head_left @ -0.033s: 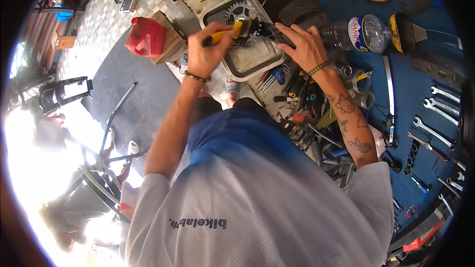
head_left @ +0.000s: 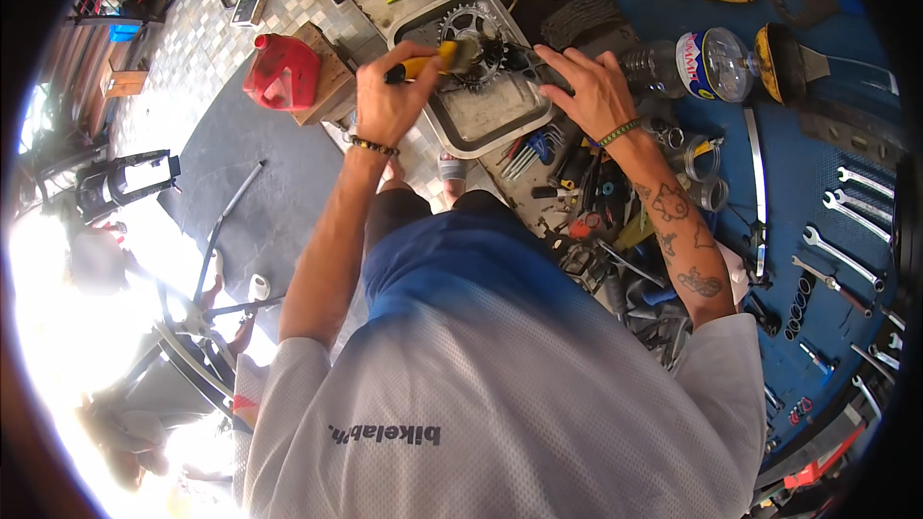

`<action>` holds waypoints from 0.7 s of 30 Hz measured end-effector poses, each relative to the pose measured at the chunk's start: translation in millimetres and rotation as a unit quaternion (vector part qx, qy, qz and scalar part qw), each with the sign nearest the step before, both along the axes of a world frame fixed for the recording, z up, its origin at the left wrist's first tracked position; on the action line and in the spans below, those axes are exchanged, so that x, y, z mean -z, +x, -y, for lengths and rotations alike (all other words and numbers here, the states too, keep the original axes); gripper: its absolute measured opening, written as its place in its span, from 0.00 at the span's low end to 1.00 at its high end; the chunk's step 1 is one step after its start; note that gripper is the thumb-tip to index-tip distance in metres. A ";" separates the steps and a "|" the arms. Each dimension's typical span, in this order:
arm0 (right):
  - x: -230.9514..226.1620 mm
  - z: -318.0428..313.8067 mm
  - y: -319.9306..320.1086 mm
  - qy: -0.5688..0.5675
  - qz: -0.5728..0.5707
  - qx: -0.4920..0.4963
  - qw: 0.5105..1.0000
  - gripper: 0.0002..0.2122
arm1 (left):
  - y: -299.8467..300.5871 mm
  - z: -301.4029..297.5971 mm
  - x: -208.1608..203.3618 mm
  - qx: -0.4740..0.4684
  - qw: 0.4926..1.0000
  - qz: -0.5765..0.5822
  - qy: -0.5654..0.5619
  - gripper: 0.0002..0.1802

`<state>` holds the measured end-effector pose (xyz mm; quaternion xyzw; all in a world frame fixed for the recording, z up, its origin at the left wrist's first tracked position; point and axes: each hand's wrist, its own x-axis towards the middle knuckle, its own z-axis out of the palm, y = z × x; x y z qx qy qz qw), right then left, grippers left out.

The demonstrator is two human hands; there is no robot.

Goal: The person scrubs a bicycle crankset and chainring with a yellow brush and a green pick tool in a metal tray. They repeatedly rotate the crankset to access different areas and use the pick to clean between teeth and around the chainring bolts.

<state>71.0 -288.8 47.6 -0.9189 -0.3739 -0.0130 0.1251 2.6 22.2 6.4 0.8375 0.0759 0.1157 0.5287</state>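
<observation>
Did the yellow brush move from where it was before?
Yes. The yellow brush, held in the left hand, has shifted a little to the left, closer to the red jug, which stayed put.

A stubby brush [head_left: 447,58] with a yellow-and-black handle was held just left of top centre, its handle end toward nine o'clock and its motion-blurred bristles toward three, overlapping a silver toothed chainring [head_left: 469,14]. The chainring showed face-up at twelve o'clock, over the far part of a metal tray [head_left: 486,115]; its dark crank arm [head_left: 524,62] pointed toward four.
</observation>
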 end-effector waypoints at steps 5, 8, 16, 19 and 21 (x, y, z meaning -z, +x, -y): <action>-2.3 -3.0 10.2 -0.009 0.009 -0.007 1.000 0.27 | 8.8 8.4 -11.3 0.042 0.996 0.024 -0.074 0.08; -1.4 -2.4 4.9 -0.018 0.009 0.000 1.000 0.27 | 22.4 -6.3 -4.9 -0.008 0.998 -0.022 -0.055 0.09; 12.6 4.4 11.9 0.012 0.023 0.001 1.000 0.28 | 26.4 -30.6 16.9 -0.007 0.996 0.012 0.093 0.12; 8.6 2.6 11.3 -0.002 0.003 0.008 1.000 0.28 | 27.7 -26.5 11.7 -0.010 0.992 0.017 0.126 0.14; 3.4 0.1 11.7 -0.020 -0.004 0.014 1.000 0.28 | 33.6 -27.5 0.0 -0.023 0.998 -0.035 0.055 0.14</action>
